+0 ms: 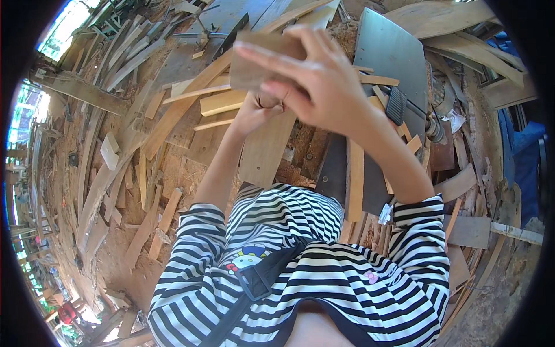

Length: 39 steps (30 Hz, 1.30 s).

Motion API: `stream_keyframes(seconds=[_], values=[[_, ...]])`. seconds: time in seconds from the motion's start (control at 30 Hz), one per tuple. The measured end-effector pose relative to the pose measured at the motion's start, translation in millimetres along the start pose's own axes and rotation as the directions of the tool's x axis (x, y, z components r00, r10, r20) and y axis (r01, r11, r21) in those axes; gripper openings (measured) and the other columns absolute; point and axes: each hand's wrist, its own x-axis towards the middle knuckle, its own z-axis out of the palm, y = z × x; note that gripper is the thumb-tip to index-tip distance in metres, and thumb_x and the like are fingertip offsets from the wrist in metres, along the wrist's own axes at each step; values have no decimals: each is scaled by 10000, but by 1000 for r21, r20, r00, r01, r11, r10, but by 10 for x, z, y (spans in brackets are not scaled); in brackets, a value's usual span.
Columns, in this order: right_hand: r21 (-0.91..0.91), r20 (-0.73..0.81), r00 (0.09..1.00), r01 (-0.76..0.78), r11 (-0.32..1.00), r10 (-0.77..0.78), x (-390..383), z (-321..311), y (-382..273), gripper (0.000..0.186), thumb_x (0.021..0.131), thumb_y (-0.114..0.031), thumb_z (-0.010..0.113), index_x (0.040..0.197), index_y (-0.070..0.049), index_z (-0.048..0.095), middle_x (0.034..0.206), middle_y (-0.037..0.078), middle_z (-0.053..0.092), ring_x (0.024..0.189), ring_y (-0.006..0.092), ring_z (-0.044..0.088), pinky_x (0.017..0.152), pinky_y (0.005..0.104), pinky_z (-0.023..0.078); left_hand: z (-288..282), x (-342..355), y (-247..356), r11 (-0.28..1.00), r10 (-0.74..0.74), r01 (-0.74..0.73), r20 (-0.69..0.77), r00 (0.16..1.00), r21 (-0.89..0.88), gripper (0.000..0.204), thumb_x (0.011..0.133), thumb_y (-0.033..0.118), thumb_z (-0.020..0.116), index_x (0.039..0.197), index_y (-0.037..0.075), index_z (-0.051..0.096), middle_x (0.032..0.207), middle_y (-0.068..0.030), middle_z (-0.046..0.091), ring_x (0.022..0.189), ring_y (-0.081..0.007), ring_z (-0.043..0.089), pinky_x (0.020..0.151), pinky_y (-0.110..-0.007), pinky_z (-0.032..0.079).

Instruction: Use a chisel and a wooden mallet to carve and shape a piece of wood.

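Observation:
Up ahead of my chest, my right hand (315, 75) is closed on a flat, brown, squarish piece (260, 55). Its index finger lies along the face and the thumb sits lower down. Motion blurs the piece, so I cannot tell whether it is thin wood or a stiff sheet. Just below its lower edge is my left hand (260, 113), fingers curled together; whatever they grip is hidden behind the piece and the right hand. Close to the left wrist lies a pale wood block (222, 103), with thin strips beside it. A wide board (263, 150) lies beneath both hands.
At the far right stands a grey metal plate (384, 55), with a black pedal-like part (396, 106) beside it. A dark upright blade-like plate (234, 36) is at the far left of the bench. Offcuts and sawdust cover the ground (115, 231) on the left.

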Motion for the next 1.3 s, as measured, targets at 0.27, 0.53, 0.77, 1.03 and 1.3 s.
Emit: stream_keyframes(seconds=[0.27,0.53,0.77,1.03,1.3], values=[[24,16,1000,-19,1000,19,84,-143,-111,473,913,-323,578,1381,-348,513,1059,184,537,969,347,516,923,436,410,183,-45,359,996,-17,5,-132,991,-86,38,713,5,625,745,25,635,738,27,624,683,-52,547,640,-218,422],[-60,-214,972,83,995,-94,264,-340,14,416,916,-256,594,1330,-230,581,1092,156,556,1010,299,511,934,400,401,8,8,198,999,1,-3,53,999,32,46,714,18,624,757,22,639,780,11,643,730,-72,569,673,-238,440],[-38,-57,998,0,999,-2,-39,71,-41,437,903,-315,585,1340,-309,564,1053,197,542,980,328,494,830,459,402,48,24,156,997,15,-22,-91,996,-78,53,711,15,617,760,21,637,771,-7,641,728,-85,580,683,-255,454],[96,-264,964,-11,995,37,264,-466,-164,403,898,-216,606,1297,-159,603,1147,182,544,1067,312,496,917,390,415,-86,-5,194,1000,22,-23,9,1000,6,32,708,26,599,718,25,629,727,9,630,687,-54,542,640,-236,426],[64,-213,977,50,997,-35,291,-230,-84,445,916,-341,585,1358,-342,538,1145,234,523,1040,344,495,870,471,424,-61,-4,180,998,27,-27,5,1000,-49,33,693,44,615,672,32,593,740,-8,633,668,-54,541,607,-229,416]])
